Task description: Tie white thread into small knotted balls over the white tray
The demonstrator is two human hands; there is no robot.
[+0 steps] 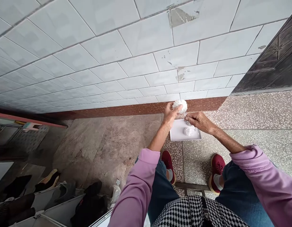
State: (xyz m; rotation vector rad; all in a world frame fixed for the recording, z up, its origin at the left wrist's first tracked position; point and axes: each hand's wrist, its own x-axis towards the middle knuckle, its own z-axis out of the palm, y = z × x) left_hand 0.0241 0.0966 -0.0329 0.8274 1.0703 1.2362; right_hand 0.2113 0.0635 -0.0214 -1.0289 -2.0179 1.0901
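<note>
My left hand grips a white ribbed ball, which looks like wound cord, low in front of the brown skirting. Close by on its right, my right hand is closed in a pinch. A thin white bit shows at its fingertips, too small to name. Below both hands lies a shallow white tray on the floor. One white ball of wound cord rests in it. Another small white piece shows partly under my right fingers, mostly hidden.
A white tiled wall with chipped patches rises ahead, and a dark door stands at the right. My red shoes flank the tray's near side. White-edged compartments with dark items stand at the lower left.
</note>
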